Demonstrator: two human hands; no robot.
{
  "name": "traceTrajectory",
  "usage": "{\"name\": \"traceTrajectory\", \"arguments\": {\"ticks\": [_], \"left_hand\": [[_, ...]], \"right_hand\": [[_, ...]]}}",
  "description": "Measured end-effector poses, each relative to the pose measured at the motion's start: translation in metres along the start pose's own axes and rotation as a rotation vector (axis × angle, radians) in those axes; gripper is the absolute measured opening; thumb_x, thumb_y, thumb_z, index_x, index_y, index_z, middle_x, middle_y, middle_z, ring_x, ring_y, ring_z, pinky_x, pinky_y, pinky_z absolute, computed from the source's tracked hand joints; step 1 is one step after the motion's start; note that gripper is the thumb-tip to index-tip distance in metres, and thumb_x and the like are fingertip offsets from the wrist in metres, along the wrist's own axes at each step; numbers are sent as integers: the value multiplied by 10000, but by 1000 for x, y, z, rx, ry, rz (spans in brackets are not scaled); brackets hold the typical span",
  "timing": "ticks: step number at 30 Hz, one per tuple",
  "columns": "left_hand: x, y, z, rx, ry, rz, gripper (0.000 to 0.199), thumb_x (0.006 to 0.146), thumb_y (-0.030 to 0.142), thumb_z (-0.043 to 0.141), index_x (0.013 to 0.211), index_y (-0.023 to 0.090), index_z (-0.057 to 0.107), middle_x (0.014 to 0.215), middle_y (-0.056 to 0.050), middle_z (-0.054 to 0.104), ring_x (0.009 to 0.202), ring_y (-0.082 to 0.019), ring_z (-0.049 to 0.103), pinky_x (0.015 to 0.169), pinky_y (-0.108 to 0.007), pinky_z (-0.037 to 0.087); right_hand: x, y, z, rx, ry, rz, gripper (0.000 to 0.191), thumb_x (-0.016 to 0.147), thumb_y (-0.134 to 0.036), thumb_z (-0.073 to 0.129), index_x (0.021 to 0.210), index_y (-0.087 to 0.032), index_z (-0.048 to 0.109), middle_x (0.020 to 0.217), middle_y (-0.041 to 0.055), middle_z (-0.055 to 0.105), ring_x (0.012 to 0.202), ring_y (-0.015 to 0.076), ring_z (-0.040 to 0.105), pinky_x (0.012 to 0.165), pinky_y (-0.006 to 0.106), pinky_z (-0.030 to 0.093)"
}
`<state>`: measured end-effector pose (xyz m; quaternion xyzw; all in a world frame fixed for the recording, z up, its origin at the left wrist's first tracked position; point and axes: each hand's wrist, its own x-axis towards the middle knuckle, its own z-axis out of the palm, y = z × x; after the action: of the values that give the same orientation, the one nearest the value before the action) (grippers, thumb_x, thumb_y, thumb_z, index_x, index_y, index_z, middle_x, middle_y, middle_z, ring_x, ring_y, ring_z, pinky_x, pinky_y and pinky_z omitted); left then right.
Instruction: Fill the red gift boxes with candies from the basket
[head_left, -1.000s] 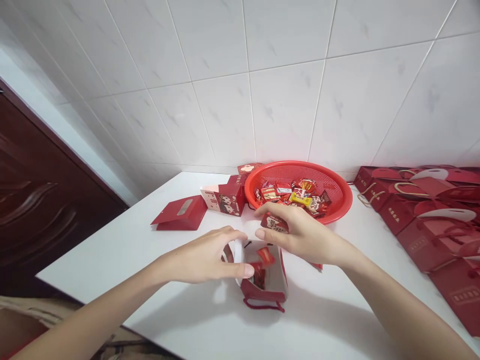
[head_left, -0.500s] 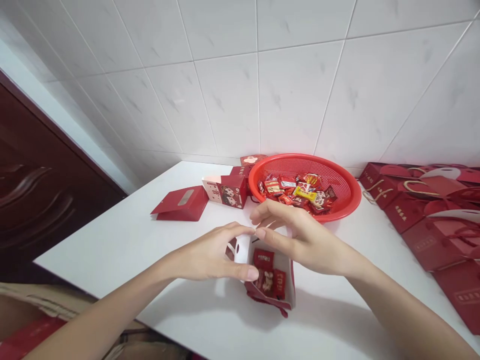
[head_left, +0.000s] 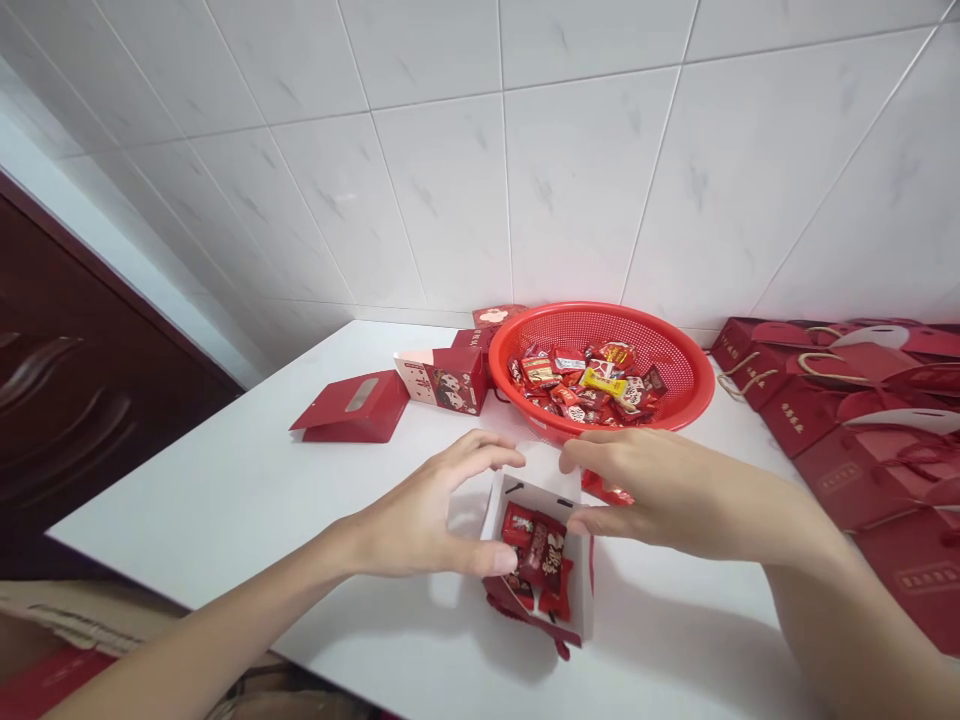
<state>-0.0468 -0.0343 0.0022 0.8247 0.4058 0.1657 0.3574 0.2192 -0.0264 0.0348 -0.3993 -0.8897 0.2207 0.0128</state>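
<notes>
An opened gift box (head_left: 577, 610), red outside and white inside, stands before me with several red and dark-red wrapped candies (head_left: 541, 555) in it. Its white flap is raised on the far side. My left hand (head_left: 431, 510) curves around the box's left side, fingers apart, with the thumb over the candies. Above the right side hovers my right hand (head_left: 675, 490), palm down, its thumb over the box's edge. Shiny red candy wrappers (head_left: 607, 488) show between its thumb and forefinger, seemingly held in the cupped fingers; the palm is hidden.
A red plastic colander (head_left: 686, 395) of wrapped candies stands by the tiled wall. Left of it are a printed red box (head_left: 457, 385) and a plain red folded box (head_left: 360, 405). Red gift boxes with cord handles (head_left: 832, 470) line the right side of the white table (head_left: 247, 500).
My hands have moved apart, the right one to the right. A dark-red candy now lies on top in the box, and the box sits slightly nearer to me in view.
</notes>
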Motion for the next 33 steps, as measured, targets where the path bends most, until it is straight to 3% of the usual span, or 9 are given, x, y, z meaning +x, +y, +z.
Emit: {"name": "traceTrajectory", "arguments": {"ticks": [5, 7, 9, 12, 16, 19, 22, 27, 33], "left_hand": [[2, -2, 3, 11, 29, 58, 322, 840, 453, 679, 1099, 262, 686, 1297, -82, 544, 1217, -263, 536, 1071, -408, 441], [2, -1, 5, 12, 22, 74, 387, 804, 538, 690, 1068, 255, 699, 1281, -91, 539, 1202, -285, 539, 1071, -440, 435], [1, 1, 11, 35, 13, 81, 567, 680, 638, 757, 1085, 249, 684, 1331, -111, 498, 1235, -335, 508, 1073, -491, 424], [0, 5, 25, 117, 37, 52, 680, 536, 610, 851, 1063, 235, 641, 1408, -135, 426, 1282, -392, 456, 1027, -516, 456], [0, 7, 36, 146, 106, 16, 390, 642, 350, 796, 929, 219, 567, 1354, -119, 460, 1239, -335, 514, 958, -427, 510], [2, 4, 32, 145, 136, 33, 281, 716, 268, 708, 954, 224, 564, 1314, -104, 503, 1222, -293, 538, 994, -400, 491], [4, -1, 26, 158, 172, 62, 305, 760, 277, 681, 1044, 228, 579, 1296, -99, 540, 1167, -269, 574, 997, -390, 489], [6, -4, 21, 224, 222, 79, 548, 781, 310, 685, 1294, 233, 510, 1276, -96, 609, 1172, -274, 573, 1039, -416, 464], [8, -3, 20, 348, 144, 116, 354, 802, 345, 662, 1136, 229, 646, 1165, -76, 680, 1098, -269, 616, 1195, -526, 249]], "right_hand": [[-1, 5, -5, 27, -40, -22, 290, 911, -443, 588, 1072, -211, 653, 895, 67, 686, 721, 211, 627, 591, 283, 396], [-2, 7, -7, 33, -65, -26, 305, 911, -444, 586, 1097, -214, 657, 888, 64, 688, 702, 205, 624, 588, 283, 397], [-1, 9, -9, 44, -75, -29, 329, 905, -450, 590, 1118, -208, 659, 885, 68, 687, 699, 204, 623, 588, 284, 402], [0, 9, -9, 63, -83, -34, 321, 891, -443, 603, 1088, -198, 669, 888, 75, 681, 714, 208, 625, 586, 283, 408], [-2, 10, -10, 63, -111, -35, 243, 866, -361, 630, 1058, -218, 668, 914, 65, 671, 736, 207, 618, 590, 279, 410], [-6, 11, -12, 79, -95, -61, 246, 856, -350, 637, 1068, -228, 659, 918, 60, 665, 749, 210, 611, 619, 288, 426], [-8, 12, -13, 114, -86, -112, 226, 867, -362, 616, 1044, -228, 657, 903, 55, 655, 744, 204, 602, 633, 291, 432], [-7, 10, -14, 44, -144, -84, 129, 871, -322, 613, 940, -213, 623, 876, 42, 625, 705, 181, 561, 591, 278, 394], [-1, 8, -11, -21, -147, -30, 133, 883, -323, 615, 837, -212, 559, 799, 18, 590, 626, 154, 519, 524, 269, 303]]}}
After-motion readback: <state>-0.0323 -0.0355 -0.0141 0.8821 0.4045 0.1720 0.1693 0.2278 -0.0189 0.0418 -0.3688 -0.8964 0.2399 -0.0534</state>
